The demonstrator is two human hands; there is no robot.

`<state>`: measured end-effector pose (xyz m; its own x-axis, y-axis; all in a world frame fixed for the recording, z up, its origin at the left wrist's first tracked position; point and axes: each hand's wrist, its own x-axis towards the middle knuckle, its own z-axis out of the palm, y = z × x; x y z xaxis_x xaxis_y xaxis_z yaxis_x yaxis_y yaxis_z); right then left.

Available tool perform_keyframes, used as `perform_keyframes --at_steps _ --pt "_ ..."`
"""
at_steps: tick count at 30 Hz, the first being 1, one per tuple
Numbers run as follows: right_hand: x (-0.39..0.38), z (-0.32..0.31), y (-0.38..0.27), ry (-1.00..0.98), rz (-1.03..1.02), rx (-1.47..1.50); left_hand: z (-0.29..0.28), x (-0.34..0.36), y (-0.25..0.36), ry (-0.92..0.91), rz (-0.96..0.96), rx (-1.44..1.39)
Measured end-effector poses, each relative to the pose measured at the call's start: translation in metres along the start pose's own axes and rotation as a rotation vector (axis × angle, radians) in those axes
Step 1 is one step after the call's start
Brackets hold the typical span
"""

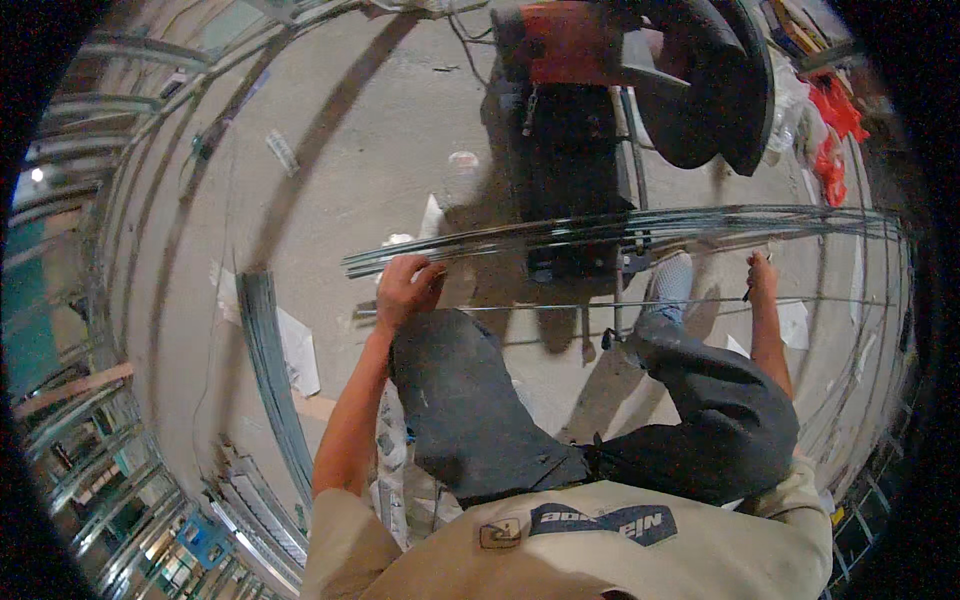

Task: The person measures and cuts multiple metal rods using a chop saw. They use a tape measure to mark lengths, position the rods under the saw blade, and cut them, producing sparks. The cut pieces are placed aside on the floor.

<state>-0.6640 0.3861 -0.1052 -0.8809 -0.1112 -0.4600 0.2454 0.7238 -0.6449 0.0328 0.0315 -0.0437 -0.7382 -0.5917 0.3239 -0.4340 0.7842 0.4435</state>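
A bundle of thin metal rods [500,237] lies from left to right in front of me, raised over the floor near a red-and-black machine. My left hand [408,286] is at its left end, by my knee, with the fingers curled against the rods; what they grip is hidden. Nearer to me, a single metal rod [530,306] runs roughly parallel and passes under my left wrist. On the right, my right hand [762,274] is closed around a thin dark tool [747,295], whose tip is beside the single rod. Its exact kind is too small to tell.
The machine [570,45] with a large dark disc [705,90] stands ahead. Another metal bundle [265,360] lies left, beside a white sheet [297,350]. Metal channels [255,500] are at lower left. Red plastic [835,120] lies upper right. My foot [672,280] is near the rods.
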Motion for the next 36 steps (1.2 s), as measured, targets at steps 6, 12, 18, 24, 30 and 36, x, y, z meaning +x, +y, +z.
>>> perform_keyframes --at_steps 6,12,18,24,30,36 --pt "-0.064 -0.014 0.079 0.136 0.123 -0.062 0.001 -0.042 -0.017 -0.348 -0.187 -0.058" --pt "-0.076 0.03 0.108 -0.097 0.208 0.121 -0.022 -0.048 0.006 -0.786 -0.618 -0.143" --pt "-0.075 0.061 0.084 0.121 0.325 0.508 -0.052 -0.026 0.019 -0.744 -0.556 -0.345" --pt "-0.084 0.048 -0.025 0.267 0.01 0.498 -0.057 -0.004 0.018 -0.757 -0.581 -0.437" --pt "-0.081 0.029 -0.149 0.527 -0.63 0.576 -0.065 0.014 0.016 -0.625 -0.816 -0.69" --pt "-0.087 0.065 -0.094 0.258 -0.069 0.275 -0.087 0.012 0.009 -0.761 -0.476 -0.404"
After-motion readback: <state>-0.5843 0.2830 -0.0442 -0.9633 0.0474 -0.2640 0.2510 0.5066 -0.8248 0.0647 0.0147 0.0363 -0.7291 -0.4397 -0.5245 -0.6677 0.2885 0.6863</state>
